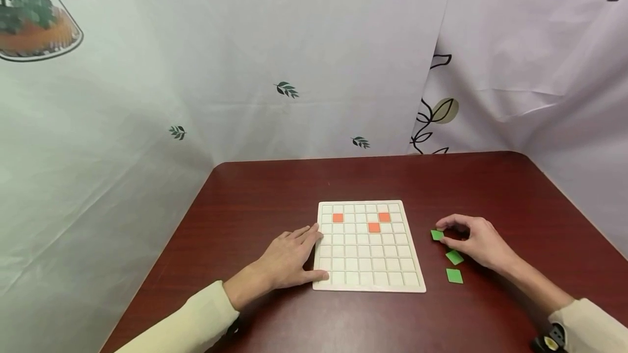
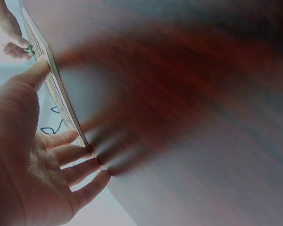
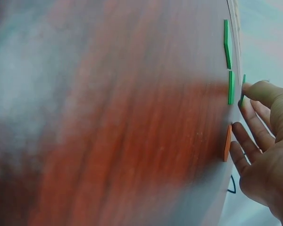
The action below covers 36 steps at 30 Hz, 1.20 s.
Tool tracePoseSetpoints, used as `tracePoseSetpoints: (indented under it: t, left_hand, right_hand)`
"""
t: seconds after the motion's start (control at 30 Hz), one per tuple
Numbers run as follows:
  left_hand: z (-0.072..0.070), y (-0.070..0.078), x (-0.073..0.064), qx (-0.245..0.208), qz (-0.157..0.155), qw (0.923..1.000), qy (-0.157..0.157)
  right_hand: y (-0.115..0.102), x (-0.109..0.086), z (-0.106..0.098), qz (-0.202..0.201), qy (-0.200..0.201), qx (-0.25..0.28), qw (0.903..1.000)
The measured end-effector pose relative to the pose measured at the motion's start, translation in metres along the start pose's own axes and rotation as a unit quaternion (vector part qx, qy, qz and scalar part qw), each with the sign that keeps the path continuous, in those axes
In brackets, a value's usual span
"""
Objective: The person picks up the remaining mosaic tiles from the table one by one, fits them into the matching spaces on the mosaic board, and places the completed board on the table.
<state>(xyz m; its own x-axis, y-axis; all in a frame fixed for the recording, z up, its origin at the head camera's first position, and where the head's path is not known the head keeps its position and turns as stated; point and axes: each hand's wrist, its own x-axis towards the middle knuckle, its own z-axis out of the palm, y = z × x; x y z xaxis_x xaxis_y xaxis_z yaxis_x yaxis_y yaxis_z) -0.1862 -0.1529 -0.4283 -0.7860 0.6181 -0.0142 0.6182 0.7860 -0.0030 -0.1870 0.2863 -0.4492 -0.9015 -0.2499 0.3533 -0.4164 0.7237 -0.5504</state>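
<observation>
A white grid board lies flat on the table. Three orange tiles sit in its upper cells: one orange tile at left, two others toward the right. My left hand rests along the board's left edge, its fingers extended and the thumb on the near corner. To the right of the board, my right hand pinches a green tile between thumb and fingertip, lifted off the table in the right wrist view. Two more green tiles lie below that hand.
An orange tile lies on the table by the right hand's lower fingers, hidden from the head view. The dark red table ends at a patterned white curtain behind and at both sides.
</observation>
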Motion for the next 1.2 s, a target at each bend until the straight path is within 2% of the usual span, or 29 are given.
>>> tracePoseSetpoints:
  t: [0.67, 1.2]
  left_hand:
    - [-0.001, 0.002, 0.0, 0.003, -0.002, 1.0, 0.0]
    - [-0.001, 0.001, 0.0, 0.005, -0.001, 1.0, 0.0]
  right_hand:
    - [0.0, 0.006, -0.008, 0.039, -0.013, 0.034, 0.9986]
    - [-0.006, 0.02, -0.012, 0.029, -0.005, 0.031, 0.9991]
